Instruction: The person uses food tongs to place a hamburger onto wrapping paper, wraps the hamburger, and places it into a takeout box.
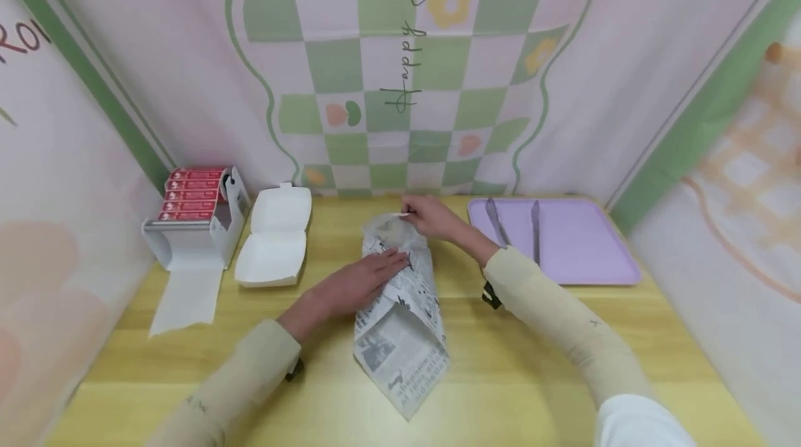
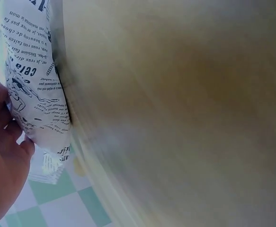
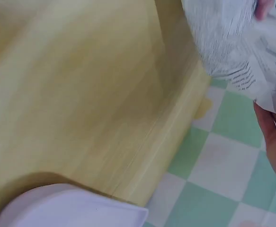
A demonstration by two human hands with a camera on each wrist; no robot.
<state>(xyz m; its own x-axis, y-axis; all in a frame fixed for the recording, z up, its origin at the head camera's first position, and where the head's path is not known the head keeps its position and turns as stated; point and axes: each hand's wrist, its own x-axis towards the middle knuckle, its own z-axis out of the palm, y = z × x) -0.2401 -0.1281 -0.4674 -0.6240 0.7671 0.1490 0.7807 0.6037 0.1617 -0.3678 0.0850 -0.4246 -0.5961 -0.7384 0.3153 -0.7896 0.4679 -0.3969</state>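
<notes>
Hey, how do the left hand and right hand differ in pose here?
The left hand lies across the printed paper with fingers extended, while the right hand pinches it. The right hand is at the paper's far end; the left hand is nearer the body. Both hands touch the same paper.

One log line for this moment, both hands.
left hand: rests on newsprint wrap | right hand: pinches its far edge | white box: open | purple tray: right side
</notes>
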